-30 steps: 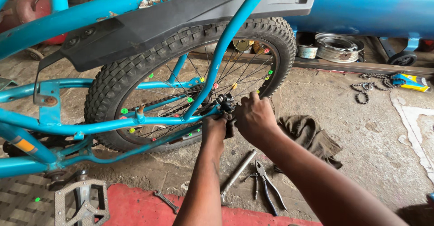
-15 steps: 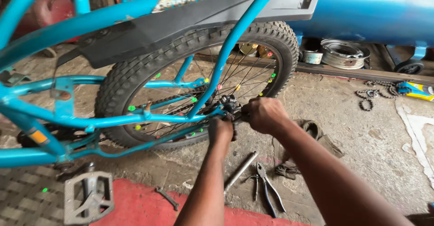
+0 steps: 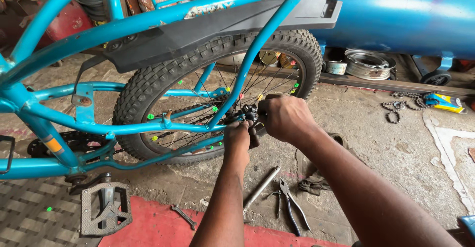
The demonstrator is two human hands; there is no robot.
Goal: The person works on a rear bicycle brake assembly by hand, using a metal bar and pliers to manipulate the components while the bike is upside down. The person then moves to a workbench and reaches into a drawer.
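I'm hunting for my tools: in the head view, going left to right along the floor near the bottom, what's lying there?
Pedal → small spanner → metal rod → pliers → dark rag.

A small flat package (image 3: 445,102), blue with a yellow face, lies on the concrete floor at the right edge of the frame, just right of a coiled chain (image 3: 396,106). A worn pale decal (image 3: 205,10) runs lengthwise along the turquoise upper frame tube at top centre. A small orange and yellow sticker (image 3: 53,144) wraps the lower frame tube at the left of the frame.
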